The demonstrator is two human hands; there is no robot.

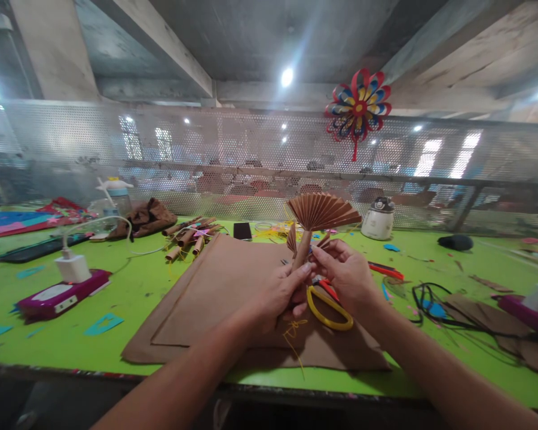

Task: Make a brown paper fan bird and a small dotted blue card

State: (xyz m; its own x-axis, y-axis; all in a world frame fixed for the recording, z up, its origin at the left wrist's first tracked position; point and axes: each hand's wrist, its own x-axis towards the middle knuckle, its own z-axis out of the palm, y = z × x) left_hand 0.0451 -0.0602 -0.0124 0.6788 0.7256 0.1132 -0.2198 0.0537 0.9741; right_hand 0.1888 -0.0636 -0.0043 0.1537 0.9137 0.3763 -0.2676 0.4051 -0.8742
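Observation:
My left hand (284, 292) is closed round the lower end of a rolled brown paper tube (302, 249). A wide pleated paper fan (323, 211) spreads from the tube's top, and a small pleated piece (292, 239) sticks out on its left. My right hand (346, 272) is closed in a pinch beside the tube, at another small pleated paper fan (324, 241); its fingertips partly hide the contact. Scissors with a yellow and red handle (330, 316) lie below my hands. Yellow thread (295, 334) trails under my left hand. Brown paper sheets (192, 304) lie beneath.
Several rolled paper tubes (186, 239) lie at the back left, near a dark phone-like rectangle (242, 231). A purple power strip (63, 295) with a charger stands left. A white jar (378, 220), a red cutter (386, 270) and black cord (424, 301) are right. Perforated metal screen (251, 143) stands behind.

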